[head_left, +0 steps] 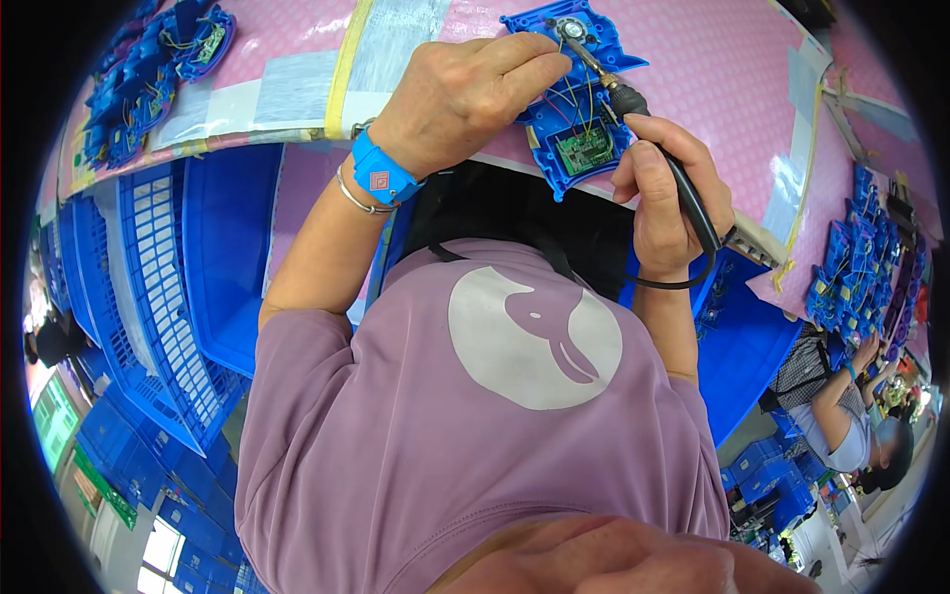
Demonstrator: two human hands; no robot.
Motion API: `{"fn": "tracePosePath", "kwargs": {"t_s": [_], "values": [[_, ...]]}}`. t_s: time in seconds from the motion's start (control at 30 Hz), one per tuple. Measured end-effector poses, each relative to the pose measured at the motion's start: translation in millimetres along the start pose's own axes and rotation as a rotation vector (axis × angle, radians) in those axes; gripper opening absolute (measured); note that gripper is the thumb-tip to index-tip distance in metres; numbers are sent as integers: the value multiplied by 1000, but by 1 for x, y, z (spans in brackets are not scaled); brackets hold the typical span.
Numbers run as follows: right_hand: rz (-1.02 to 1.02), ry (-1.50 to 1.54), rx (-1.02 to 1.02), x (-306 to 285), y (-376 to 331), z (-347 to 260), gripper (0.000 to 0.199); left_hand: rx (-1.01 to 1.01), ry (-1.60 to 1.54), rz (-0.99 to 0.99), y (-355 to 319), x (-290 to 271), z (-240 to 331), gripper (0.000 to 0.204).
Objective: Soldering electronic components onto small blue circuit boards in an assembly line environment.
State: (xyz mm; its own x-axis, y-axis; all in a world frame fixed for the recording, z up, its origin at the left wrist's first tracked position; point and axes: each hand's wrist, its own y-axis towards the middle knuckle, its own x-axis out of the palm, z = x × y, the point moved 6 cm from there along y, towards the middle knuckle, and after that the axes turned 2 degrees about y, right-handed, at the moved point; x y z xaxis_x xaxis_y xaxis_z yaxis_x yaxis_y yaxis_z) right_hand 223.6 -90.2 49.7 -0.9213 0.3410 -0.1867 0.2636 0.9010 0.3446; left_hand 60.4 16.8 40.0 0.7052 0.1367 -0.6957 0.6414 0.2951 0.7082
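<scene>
A blue plastic housing half point(545, 158) lies on the pink-covered bench, its inside facing up. In it sit a green circuit board point(586, 150) at the near end and a round, silvery speaker-like part point(571, 30) at the far end, with thin wires point(584, 99) between them. My right hand point(678, 193) grips a soldering iron point(627, 100) by its black handle; the tip reaches the edge of the round part. My left hand point(465, 99) is pinched closed beside that tip, over the housing's left side. Whatever its fingertips hold is hidden. A blue band point(384, 176) circles my left wrist.
Wired blue housings point(158, 84) are grouped at the bench's far left, and more point(856, 262) on the right. Blue crates point(163, 287) stand below the bench edge on my left. A co-worker point(841, 416) reaches toward the right-hand housings. The iron's cord point(673, 285) loops below my right hand.
</scene>
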Motion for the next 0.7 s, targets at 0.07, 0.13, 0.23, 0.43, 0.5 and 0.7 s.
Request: {"fn": "tracePosePath", "kwargs": {"t_s": [0.07,0.13,0.23,0.43,0.5,0.7], "values": [[-11,-20,-7,1,1,-2,23,-1,-4,1,0,0,0,29],[-21,-41,-13,1,2,-4,23,-13,-7,-11,-1,0,-1,29],[-37,-80,-42,2,3,-7,23,-31,-16,-17,-1,0,-1,29],[3,-5,-146,-3,-4,-7,24,-53,-4,-56,1,-2,2,30],[46,39,-137,-5,-5,-8,24,-53,-6,-52,1,-2,1,30],[24,24,-130,-4,-4,-5,24,-57,-1,-58,1,-2,0,29]]}}
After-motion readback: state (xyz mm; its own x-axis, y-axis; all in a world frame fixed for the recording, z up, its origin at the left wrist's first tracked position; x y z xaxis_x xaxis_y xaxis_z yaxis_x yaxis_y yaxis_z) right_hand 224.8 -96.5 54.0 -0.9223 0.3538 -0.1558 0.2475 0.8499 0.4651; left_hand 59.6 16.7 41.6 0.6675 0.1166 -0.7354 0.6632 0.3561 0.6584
